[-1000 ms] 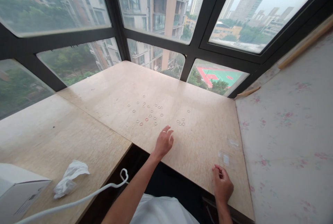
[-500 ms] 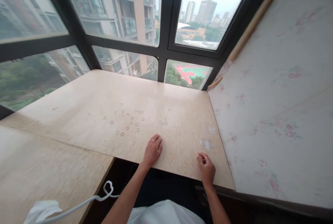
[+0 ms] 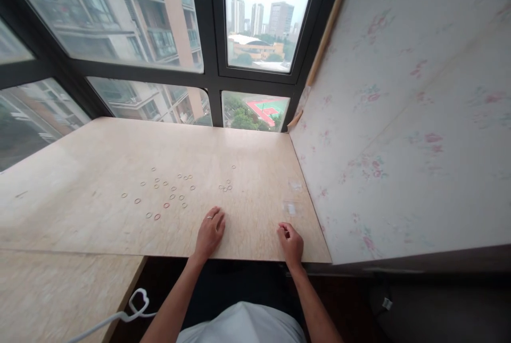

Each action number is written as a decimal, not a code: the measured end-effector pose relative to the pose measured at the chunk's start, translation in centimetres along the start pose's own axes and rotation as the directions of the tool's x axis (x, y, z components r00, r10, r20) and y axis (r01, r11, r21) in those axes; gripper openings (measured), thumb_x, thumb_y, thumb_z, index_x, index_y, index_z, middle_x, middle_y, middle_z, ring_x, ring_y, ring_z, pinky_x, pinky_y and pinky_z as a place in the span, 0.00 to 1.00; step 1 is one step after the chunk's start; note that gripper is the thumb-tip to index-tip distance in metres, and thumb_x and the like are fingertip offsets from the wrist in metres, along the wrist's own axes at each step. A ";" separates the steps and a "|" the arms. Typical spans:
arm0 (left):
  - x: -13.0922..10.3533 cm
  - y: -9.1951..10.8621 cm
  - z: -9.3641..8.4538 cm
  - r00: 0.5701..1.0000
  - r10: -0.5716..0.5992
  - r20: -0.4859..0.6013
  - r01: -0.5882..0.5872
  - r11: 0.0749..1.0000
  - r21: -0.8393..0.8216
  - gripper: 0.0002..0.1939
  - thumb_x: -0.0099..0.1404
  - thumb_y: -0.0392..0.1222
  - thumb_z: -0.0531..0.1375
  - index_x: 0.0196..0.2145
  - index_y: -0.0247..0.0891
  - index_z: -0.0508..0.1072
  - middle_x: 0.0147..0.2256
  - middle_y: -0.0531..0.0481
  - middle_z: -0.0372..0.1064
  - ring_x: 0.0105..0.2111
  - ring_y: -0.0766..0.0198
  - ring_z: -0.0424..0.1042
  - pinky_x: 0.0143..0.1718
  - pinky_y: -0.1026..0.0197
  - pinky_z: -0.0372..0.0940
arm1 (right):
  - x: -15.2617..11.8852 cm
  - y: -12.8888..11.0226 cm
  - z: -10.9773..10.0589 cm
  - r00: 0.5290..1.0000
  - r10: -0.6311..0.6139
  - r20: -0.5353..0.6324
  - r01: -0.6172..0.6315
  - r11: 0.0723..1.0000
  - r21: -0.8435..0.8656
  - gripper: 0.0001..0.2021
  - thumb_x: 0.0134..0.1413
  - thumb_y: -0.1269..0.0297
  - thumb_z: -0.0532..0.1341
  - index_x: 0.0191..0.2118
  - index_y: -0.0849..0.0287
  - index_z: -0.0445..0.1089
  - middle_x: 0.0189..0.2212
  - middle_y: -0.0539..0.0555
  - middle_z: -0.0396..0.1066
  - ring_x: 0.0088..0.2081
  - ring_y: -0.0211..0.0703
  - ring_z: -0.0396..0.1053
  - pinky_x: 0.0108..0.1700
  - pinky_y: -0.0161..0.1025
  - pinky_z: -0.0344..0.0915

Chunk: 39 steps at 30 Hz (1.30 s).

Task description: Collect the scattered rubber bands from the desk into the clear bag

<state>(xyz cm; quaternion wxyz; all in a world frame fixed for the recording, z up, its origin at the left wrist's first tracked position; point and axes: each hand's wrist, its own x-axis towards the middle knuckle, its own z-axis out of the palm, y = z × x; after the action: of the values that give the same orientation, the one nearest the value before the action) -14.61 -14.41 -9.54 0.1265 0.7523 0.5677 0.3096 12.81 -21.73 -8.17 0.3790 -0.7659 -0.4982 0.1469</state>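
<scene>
My left hand [image 3: 211,232] rests palm down on the pale stone-patterned sill [image 3: 255,162], its fingers extended and a ring on one finger. Beyond its fingertips lies a small group of thin rings [image 3: 225,189], which look like small elastic bands. More are scattered to the left, among them a red ring [image 3: 166,205] and another red ring [image 3: 157,217]. My right hand [image 3: 291,243] sits near the sill's front edge with its fingers curled in and the thumb against them. Anything inside that curl is too small or hidden to see. Close ahead of it lies a clear plastic packet [image 3: 291,208].
A second clear packet [image 3: 295,185] lies farther back. Flowered wallpaper [image 3: 383,135] bounds the right side, and dark window frames [image 3: 215,103] stand behind. At lower left, a white cable [image 3: 107,321] crosses the lower ledge [image 3: 59,295].
The view has turned to the right, so sill, rings and hands appear farther left. Both hands keep nearly the same pose on the sill.
</scene>
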 end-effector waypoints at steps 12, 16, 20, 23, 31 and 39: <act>-0.3 0.3 0.0 0.999 0.025 -0.038 -0.024 0.999 0.034 0.14 0.67 0.40 0.51 0.44 0.36 0.73 0.52 0.40 0.67 0.55 0.52 0.64 0.55 0.48 0.63 | -0.1 0.2 -0.1 1.000 -0.025 -0.001 0.025 1.000 0.013 0.19 0.52 0.55 0.52 0.36 0.60 0.76 0.30 0.57 0.78 0.27 0.44 0.71 0.32 0.36 0.64; -0.4 0.2 0.1 0.998 0.029 -0.051 -0.027 0.999 0.026 0.13 0.67 0.39 0.51 0.45 0.36 0.73 0.52 0.40 0.67 0.55 0.53 0.64 0.55 0.48 0.63 | -0.1 0.1 -0.1 1.000 -0.009 0.002 0.009 1.000 -0.002 0.20 0.52 0.54 0.52 0.36 0.61 0.76 0.30 0.58 0.77 0.27 0.45 0.71 0.32 0.37 0.64; -0.4 0.2 0.0 0.997 0.031 -0.067 -0.030 0.999 0.013 0.13 0.67 0.38 0.52 0.44 0.37 0.73 0.52 0.41 0.68 0.55 0.53 0.65 0.54 0.47 0.64 | -0.1 0.3 -0.1 0.999 0.039 0.018 -0.039 0.999 -0.025 0.20 0.50 0.51 0.53 0.35 0.59 0.76 0.29 0.57 0.77 0.28 0.47 0.71 0.32 0.38 0.64; -0.4 0.2 -0.1 0.997 0.023 -0.067 -0.023 1.000 0.009 0.12 0.67 0.37 0.52 0.43 0.37 0.73 0.51 0.41 0.68 0.54 0.53 0.65 0.53 0.47 0.65 | 0.2 0.6 0.0 0.994 0.101 0.043 -0.100 0.995 -0.011 0.19 0.48 0.50 0.55 0.35 0.58 0.75 0.29 0.56 0.77 0.28 0.48 0.71 0.32 0.39 0.65; -0.5 -0.2 -0.1 0.997 0.024 -0.077 -0.028 0.999 -0.044 0.11 0.67 0.37 0.52 0.42 0.38 0.73 0.51 0.42 0.68 0.55 0.53 0.65 0.53 0.47 0.65 | 2.4 -3.9 1.8 0.916 0.194 0.352 -0.311 0.897 0.314 0.20 0.50 0.50 0.55 0.42 0.62 0.69 0.33 0.57 0.75 0.22 0.40 0.71 0.24 0.37 0.68; -0.4 -0.5 0.0 0.995 0.054 -0.088 -0.059 0.996 -0.061 0.11 0.67 0.36 0.53 0.42 0.39 0.74 0.50 0.42 0.68 0.54 0.52 0.66 0.52 0.46 0.66 | 8.6 -12.9 9.0 0.805 -0.192 0.561 0.108 0.978 0.180 0.17 0.57 0.60 0.52 0.49 0.58 0.67 0.27 0.49 0.73 0.25 0.37 0.70 0.27 0.33 0.65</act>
<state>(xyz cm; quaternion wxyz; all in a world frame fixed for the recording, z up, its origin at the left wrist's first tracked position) -15.07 -14.63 -9.90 0.1168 0.7497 0.5409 0.3631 2.93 -7.55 -3.52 0.2736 -0.6154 -0.6370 0.3750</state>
